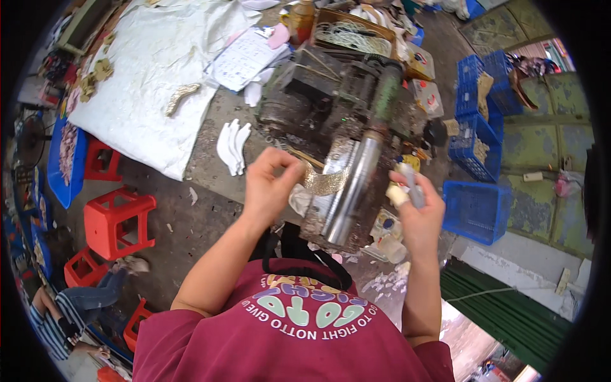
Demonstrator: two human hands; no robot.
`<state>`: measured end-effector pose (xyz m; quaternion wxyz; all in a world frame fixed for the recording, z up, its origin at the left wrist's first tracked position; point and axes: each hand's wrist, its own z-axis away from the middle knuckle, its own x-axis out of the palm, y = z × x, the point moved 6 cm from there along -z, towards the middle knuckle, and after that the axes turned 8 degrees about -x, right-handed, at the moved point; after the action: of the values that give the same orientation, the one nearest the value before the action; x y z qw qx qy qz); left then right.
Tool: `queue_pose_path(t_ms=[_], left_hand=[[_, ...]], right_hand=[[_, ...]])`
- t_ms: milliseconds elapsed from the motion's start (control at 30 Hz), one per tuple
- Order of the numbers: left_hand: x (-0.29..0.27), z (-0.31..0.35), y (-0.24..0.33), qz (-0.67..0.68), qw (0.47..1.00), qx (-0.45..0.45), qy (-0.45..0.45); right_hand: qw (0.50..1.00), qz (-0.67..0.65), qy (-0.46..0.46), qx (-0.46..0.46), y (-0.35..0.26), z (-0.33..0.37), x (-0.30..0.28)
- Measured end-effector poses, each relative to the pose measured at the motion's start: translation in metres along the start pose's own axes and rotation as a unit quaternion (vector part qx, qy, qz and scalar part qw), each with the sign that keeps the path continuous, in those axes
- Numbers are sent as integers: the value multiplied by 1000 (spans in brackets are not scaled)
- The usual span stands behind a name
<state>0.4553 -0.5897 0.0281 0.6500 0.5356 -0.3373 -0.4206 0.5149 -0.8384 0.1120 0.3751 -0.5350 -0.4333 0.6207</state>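
My left hand (270,186) pinches one end of a curved gold textured strip (326,183). The strip's other end lies against the shiny steel roller (355,191) of an old, dirty machine (318,95). To the right of the roller, my right hand (421,207) is closed around a short grey stick-like tool (415,188). Cream-coloured coverings wrap some of its fingertips. The tool's exact kind is not clear. Several white curved pieces (233,146) are stacked on the bench left of the machine. Another gold curved piece (181,99) rests on a white sheet (143,70).
Written papers (245,60) and a box of pale cords (353,38) lie beyond. Blue crates (476,121) and a blue bin (477,210) stand at right. Red stools (118,223) and a seated person (83,305) are at left. Scraps litter the floor.
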Motion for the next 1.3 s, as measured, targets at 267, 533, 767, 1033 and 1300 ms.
queue_pose_path(t_ms=[267, 533, 767, 1033, 1300], left_hand=[[-149, -62, -16, -315, 899, 197, 231], [-121, -37, -95, -572, 796, 174, 91], [-6, 13, 20, 1, 984, -54, -172], [56, 33, 78, 289, 889, -182, -305], [66, 37, 82, 245, 917, -166, -268]], right_hand=[[987, -140, -52, 63, 11, 7, -6], [976, -166, -103, 93, -9, 15, 24], [990, 59, -112, -59, -56, 21, 53], [980, 28, -188, -66, -69, 28, 60], [959, 109, -147, -216, -67, 28, 49]])
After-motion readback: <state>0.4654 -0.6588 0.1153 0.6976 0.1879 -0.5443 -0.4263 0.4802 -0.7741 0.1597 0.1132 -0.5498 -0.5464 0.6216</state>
